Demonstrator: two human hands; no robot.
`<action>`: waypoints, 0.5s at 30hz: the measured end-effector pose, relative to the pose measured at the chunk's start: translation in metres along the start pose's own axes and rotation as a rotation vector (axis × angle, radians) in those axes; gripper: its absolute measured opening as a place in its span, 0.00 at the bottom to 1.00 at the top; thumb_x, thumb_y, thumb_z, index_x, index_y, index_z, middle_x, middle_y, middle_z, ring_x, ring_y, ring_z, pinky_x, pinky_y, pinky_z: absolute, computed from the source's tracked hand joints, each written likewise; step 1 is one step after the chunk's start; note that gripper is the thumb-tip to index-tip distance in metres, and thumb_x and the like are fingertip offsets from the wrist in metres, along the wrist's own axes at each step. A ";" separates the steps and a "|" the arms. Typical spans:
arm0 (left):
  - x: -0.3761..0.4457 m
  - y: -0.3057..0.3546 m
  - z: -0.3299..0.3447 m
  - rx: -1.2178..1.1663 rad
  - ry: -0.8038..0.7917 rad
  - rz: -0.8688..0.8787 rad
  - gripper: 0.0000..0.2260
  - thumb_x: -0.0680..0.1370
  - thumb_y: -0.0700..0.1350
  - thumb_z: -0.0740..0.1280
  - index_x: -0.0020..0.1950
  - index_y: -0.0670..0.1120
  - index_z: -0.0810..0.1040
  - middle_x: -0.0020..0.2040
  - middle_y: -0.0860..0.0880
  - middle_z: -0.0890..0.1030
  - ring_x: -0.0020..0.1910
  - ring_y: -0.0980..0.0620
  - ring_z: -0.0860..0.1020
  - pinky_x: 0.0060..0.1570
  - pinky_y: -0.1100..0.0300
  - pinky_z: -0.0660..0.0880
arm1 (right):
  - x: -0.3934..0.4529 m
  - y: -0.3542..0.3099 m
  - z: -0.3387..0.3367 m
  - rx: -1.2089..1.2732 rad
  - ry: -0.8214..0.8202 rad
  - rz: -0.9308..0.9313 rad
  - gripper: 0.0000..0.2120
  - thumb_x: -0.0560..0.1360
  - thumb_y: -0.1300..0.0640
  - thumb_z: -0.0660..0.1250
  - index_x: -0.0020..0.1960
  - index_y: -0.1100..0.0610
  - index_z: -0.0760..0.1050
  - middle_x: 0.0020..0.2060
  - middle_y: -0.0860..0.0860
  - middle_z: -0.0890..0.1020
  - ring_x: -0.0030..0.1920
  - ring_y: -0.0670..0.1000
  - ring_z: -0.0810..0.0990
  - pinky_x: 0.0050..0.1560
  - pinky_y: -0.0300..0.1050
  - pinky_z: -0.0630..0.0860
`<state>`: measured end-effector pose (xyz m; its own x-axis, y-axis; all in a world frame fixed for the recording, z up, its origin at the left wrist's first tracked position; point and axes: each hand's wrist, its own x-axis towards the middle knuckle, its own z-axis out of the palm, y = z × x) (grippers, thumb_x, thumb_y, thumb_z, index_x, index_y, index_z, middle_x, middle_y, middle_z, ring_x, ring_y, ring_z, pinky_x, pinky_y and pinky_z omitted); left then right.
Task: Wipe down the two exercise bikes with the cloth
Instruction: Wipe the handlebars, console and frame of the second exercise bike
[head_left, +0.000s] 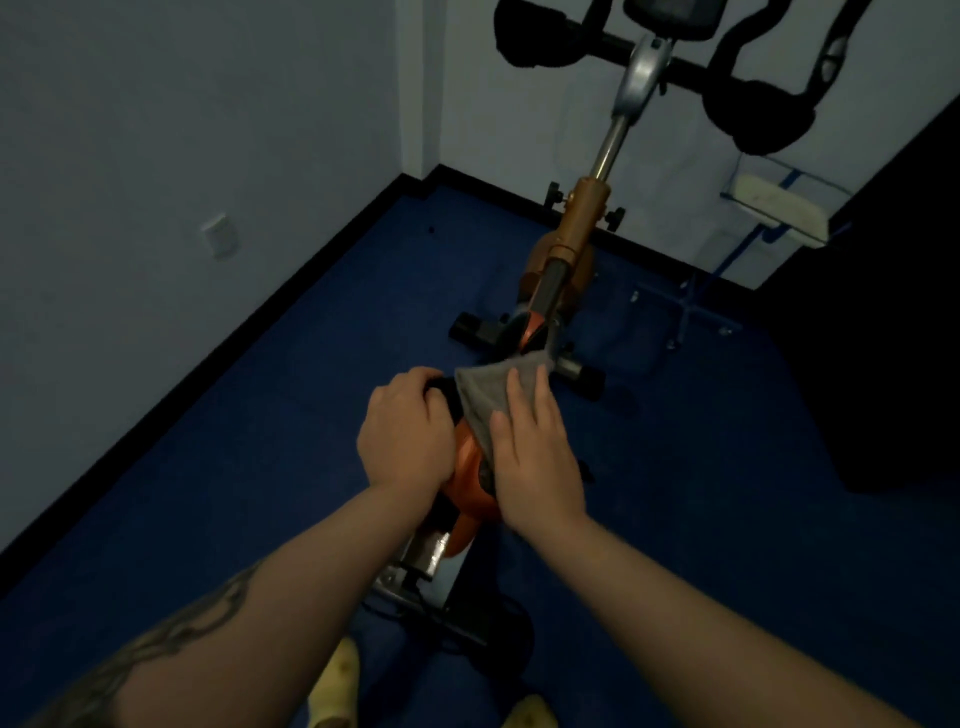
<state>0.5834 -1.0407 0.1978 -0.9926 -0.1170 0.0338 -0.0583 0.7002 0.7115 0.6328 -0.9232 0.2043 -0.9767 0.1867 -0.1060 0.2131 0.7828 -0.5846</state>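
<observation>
Right hand flat, fingers straight, pressing grey cloth on the orange bike frame, near centre. Left hand curled around a dark part beside it, bracing. Advice: keep palm pressure even, stroke along the frame, refold cloth once soiled.

The exercise bike loses its console and handlebar tops to the upper edge. Its saddle area lies hidden under the left hand, the right hand and the grey cloth — shape unclear. The yellow shoes are cut off below — blurred.
</observation>
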 end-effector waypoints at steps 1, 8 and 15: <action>0.003 -0.005 -0.003 -0.037 -0.050 0.023 0.12 0.81 0.46 0.57 0.60 0.52 0.76 0.57 0.52 0.78 0.55 0.54 0.71 0.46 0.57 0.65 | -0.015 0.001 0.004 -0.008 0.026 -0.017 0.26 0.83 0.45 0.42 0.79 0.47 0.44 0.78 0.46 0.38 0.77 0.46 0.42 0.75 0.42 0.50; 0.027 -0.023 -0.015 -0.222 -0.303 0.173 0.05 0.79 0.44 0.61 0.53 0.49 0.74 0.49 0.53 0.75 0.53 0.53 0.70 0.44 0.58 0.65 | 0.014 -0.020 -0.002 0.130 0.091 0.319 0.24 0.83 0.46 0.46 0.78 0.41 0.49 0.78 0.46 0.55 0.71 0.53 0.65 0.61 0.48 0.67; 0.028 -0.023 -0.016 -0.372 -0.367 0.187 0.11 0.81 0.42 0.59 0.60 0.49 0.77 0.52 0.54 0.80 0.50 0.55 0.77 0.49 0.56 0.73 | -0.018 -0.035 0.027 -0.187 0.288 0.226 0.22 0.81 0.43 0.47 0.74 0.37 0.60 0.78 0.50 0.54 0.75 0.54 0.56 0.70 0.56 0.63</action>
<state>0.5591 -1.0716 0.1931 -0.9584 0.2849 -0.0158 0.0984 0.3820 0.9189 0.6418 -0.9701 0.2053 -0.8631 0.5042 0.0295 0.4489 0.7925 -0.4128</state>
